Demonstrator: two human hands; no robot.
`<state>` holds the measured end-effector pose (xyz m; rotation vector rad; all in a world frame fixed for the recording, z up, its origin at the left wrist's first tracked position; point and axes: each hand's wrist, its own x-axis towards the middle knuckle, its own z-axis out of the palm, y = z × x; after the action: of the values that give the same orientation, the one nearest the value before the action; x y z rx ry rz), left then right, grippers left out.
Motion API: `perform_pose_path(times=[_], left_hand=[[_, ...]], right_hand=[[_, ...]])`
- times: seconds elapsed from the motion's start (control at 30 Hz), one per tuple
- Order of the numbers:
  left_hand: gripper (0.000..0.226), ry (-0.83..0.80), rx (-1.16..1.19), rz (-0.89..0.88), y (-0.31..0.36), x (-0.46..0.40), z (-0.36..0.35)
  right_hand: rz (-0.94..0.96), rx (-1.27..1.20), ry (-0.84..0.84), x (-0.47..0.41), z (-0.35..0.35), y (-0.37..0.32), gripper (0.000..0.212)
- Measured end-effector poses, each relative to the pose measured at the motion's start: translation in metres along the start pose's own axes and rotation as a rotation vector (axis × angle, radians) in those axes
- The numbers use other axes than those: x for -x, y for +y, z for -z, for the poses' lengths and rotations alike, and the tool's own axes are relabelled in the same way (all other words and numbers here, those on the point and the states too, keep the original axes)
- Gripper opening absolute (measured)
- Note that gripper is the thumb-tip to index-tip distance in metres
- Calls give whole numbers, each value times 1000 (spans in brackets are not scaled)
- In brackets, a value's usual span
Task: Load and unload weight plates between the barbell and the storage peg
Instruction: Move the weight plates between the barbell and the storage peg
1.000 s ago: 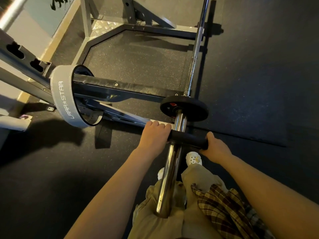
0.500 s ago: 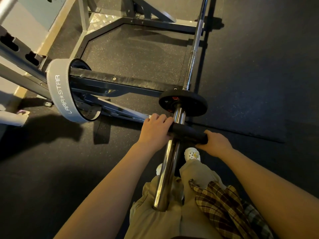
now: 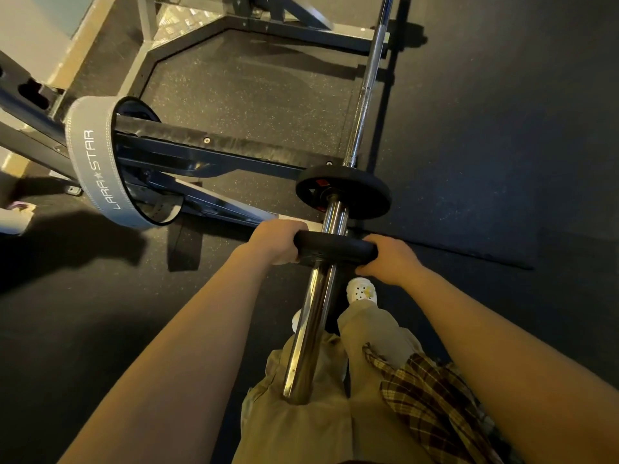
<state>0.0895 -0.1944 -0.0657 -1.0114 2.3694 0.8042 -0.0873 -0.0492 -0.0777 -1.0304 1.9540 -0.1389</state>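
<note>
— What room do I have around the bar?

— The chrome sleeve (image 3: 315,316) runs up from my legs toward the far plate (image 3: 363,192), which sits at the inner end of the sleeve. Between that plate and the small black plate (image 3: 335,250) I am holding, a short stretch of bare sleeve shows. Behind my plate the sleeve is bare down to its free end. To the left the rack frame (image 3: 214,155) angles close by, with a grey lifting belt (image 3: 97,169) looped round it; to the right, open dark floor (image 3: 502,145).

— And my hands?

— My left hand (image 3: 274,241) is curled over the left rim of the small plate, fingers wrapped on it. My right hand (image 3: 390,259) grips the right rim the same way. The plate is threaded on the sleeve, edge-on to me, apart from the far plate
</note>
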Motion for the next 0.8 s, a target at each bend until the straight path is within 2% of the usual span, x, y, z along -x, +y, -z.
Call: perform_pose_path(times=[0.23, 0.37, 0.57, 0.67, 0.73, 0.8], left_hand=[[38, 23, -119, -87, 9, -3, 7], [40, -4, -90, -75, 4, 9, 2], [45, -23, 41, 6, -9, 26, -15], [40, 6, 48, 15, -6, 27, -15], [37, 38, 23, 0, -1, 29, -16], [36, 60, -34, -39, 6, 28, -12]], right_hand=[[5, -40, 42, 13, -17, 11, 50], [66, 81, -56, 15, -7, 5, 54], [164, 316, -159, 9, 1, -13, 42], [115, 181, -94, 14, -10, -5, 47], [66, 25, 61, 25, -29, 2, 53], [0, -136, 161, 37, -44, 5, 49]])
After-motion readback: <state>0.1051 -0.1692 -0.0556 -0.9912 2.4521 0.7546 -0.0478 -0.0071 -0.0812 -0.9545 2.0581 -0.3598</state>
